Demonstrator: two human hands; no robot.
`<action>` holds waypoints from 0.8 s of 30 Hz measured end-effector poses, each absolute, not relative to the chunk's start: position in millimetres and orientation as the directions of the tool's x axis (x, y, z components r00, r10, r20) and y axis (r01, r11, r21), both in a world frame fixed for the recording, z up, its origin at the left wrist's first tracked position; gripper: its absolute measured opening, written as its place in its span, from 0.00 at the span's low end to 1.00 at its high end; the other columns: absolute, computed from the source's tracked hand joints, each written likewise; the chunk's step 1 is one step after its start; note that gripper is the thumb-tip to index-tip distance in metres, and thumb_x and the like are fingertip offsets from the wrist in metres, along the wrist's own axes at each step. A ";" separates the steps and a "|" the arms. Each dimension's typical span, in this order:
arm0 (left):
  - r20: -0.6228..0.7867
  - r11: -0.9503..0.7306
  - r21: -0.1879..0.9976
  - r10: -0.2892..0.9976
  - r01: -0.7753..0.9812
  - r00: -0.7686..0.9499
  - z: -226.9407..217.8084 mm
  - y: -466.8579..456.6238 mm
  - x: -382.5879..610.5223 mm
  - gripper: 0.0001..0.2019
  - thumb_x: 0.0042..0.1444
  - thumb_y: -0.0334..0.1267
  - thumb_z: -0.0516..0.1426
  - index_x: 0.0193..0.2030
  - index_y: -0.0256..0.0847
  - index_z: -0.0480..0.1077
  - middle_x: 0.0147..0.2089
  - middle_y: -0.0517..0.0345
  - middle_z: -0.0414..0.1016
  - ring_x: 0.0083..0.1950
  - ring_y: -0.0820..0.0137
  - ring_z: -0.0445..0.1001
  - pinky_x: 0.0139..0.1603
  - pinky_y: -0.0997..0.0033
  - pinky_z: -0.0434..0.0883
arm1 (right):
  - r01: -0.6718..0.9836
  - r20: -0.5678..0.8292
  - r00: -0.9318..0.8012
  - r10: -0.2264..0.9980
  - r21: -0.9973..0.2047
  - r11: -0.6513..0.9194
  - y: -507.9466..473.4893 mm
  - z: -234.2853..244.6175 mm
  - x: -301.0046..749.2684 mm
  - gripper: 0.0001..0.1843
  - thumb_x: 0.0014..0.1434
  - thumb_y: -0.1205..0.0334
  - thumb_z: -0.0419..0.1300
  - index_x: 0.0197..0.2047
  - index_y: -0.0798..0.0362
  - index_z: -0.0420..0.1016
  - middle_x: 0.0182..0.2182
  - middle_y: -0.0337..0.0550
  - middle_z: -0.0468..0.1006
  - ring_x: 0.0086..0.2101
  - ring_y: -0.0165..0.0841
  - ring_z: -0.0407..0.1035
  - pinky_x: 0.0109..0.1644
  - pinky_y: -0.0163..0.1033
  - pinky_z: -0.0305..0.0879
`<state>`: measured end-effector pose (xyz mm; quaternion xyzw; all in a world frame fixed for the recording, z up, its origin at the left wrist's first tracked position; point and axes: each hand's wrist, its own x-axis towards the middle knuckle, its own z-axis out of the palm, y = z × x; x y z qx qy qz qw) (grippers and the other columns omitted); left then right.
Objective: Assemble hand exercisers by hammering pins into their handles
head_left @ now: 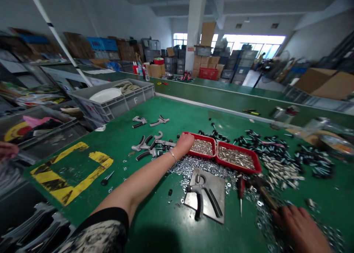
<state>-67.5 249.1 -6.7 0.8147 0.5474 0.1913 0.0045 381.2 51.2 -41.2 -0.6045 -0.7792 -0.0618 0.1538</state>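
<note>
My left hand point(187, 142) reaches over the left edge of a red tray point(204, 156) of small silver pins point(201, 146). Its fingers are curled together, and whatever they hold is hidden. My right hand point(305, 225) wraps round the wooden handle of a hammer point(267, 197) at the lower right. Between my hands a clamp with black grips point(206, 196) lies on a square metal plate point(219, 186). A screwdriver with a red handle point(241, 194) lies right of the plate.
A second red tray point(238, 158) of pins adjoins the first. Washers point(182, 164), black-headed bolts point(262, 142) and silver sleeves point(282, 172) are heaped around. Several more clamps point(143, 144) lie left. A grey crate point(124, 101) stands behind them; at far left is another person's hand point(7, 150).
</note>
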 end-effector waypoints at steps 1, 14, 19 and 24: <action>0.323 -0.394 0.255 0.895 0.883 0.306 -5.2 245.7 -69.7 0.10 0.60 0.21 0.49 0.39 0.26 0.71 0.42 0.37 0.75 0.50 0.57 0.73 0.54 0.55 0.64 | 0.965 0.279 -0.223 0.934 -0.075 0.253 48.9 -35.5 379.8 0.18 0.57 0.44 0.54 0.25 0.47 0.69 0.24 0.48 0.73 0.27 0.43 0.67 0.32 0.48 0.66; 0.109 -0.154 0.952 0.978 0.264 0.177 -5.5 148.1 -82.7 0.07 0.58 0.38 0.57 0.39 0.37 0.72 0.33 0.58 0.77 0.35 0.69 0.75 0.41 0.69 0.72 | 0.771 0.028 -0.283 0.959 -0.587 0.245 8.5 18.0 249.0 0.17 0.62 0.51 0.56 0.53 0.43 0.73 0.44 0.47 0.81 0.39 0.42 0.77 0.40 0.41 0.76; 0.040 -0.081 0.976 0.979 0.200 0.198 -13.4 121.9 -90.7 0.08 0.59 0.39 0.56 0.39 0.37 0.72 0.33 0.58 0.76 0.35 0.69 0.76 0.40 0.69 0.71 | 0.777 0.215 -0.392 0.894 -0.443 0.447 18.1 5.7 226.6 0.27 0.64 0.62 0.51 0.65 0.39 0.64 0.52 0.48 0.76 0.46 0.42 0.76 0.45 0.44 0.75; 0.009 -0.079 0.946 0.976 0.316 0.218 -15.9 114.0 -97.0 0.07 0.60 0.37 0.54 0.38 0.37 0.72 0.32 0.59 0.77 0.34 0.69 0.76 0.40 0.69 0.70 | 0.735 0.195 -0.378 0.905 -0.531 0.421 18.5 0.6 226.4 0.25 0.64 0.60 0.53 0.63 0.38 0.67 0.52 0.46 0.77 0.46 0.41 0.76 0.47 0.43 0.76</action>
